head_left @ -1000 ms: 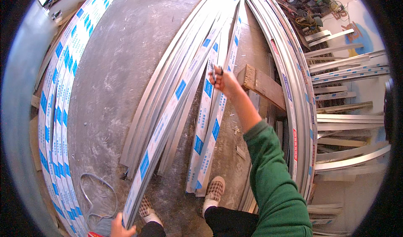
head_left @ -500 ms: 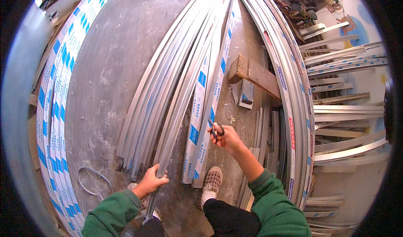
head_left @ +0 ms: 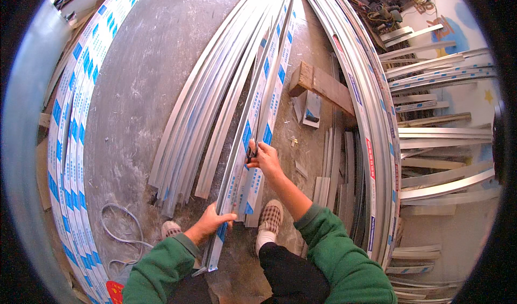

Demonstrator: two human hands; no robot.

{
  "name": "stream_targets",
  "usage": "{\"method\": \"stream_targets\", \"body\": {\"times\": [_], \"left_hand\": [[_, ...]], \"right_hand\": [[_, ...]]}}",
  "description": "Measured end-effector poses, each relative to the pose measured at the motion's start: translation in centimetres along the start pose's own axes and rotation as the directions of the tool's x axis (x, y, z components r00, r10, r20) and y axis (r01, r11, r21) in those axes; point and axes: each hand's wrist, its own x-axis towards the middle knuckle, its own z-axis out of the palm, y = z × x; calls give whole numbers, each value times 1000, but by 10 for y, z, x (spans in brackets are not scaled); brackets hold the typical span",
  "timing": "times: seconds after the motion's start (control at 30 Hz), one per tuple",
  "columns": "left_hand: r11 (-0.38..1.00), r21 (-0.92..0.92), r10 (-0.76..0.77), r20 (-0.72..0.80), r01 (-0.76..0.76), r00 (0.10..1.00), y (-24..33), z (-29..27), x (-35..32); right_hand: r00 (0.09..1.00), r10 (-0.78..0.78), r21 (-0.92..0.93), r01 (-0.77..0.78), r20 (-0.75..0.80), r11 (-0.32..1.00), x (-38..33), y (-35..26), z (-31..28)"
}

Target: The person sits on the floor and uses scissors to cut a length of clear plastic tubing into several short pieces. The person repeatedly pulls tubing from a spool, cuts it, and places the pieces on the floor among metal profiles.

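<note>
My left hand (head_left: 210,221) is closed around the near end of a long metal profile (head_left: 230,193) covered in white-and-blue protective film. The profile runs away from me and slants up to the right, its near end lifted by my knees. Higher up, my right hand (head_left: 265,161) holds small dark-handled scissors (head_left: 251,154) against the profile's right side; the blades are mostly hidden. Just right of it, another film-covered profile (head_left: 273,110) lies on the floor. Several bare silver profiles (head_left: 202,104) fan out to the left.
More film-wrapped profiles (head_left: 75,142) line the left side. A stack of long profiles (head_left: 371,121) curves along the right, with a wooden block (head_left: 326,88) and offcuts (head_left: 322,191) beside it. A pale looped band (head_left: 121,223) lies lower left. My shoe (head_left: 270,216) is near the profile ends.
My left hand has moved right, and a film-covered face now shows in its grip where bare metal showed before. My right hand has shifted left and slightly up with the scissors, onto the profile.
</note>
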Motion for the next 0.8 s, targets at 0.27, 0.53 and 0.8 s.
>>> {"method": "stream_targets", "body": {"times": [0.27, 0.53, 0.8], "left_hand": [[948, 291, 180, -164, -127, 970, 0, 29, 0], [867, 455, 318, -195, -202, 928, 8, 40, 12], [620, 784, 358, -293, 8, 887, 32, 20, 73]], "right_hand": [[986, -95, 22, 99, -135, 995, -6, 2, -2], [982, -149, 41, 154, -112, 987, 0, -9, -12], [985, -90, -67, 81, -147, 994, 49, -18, -22]]}}
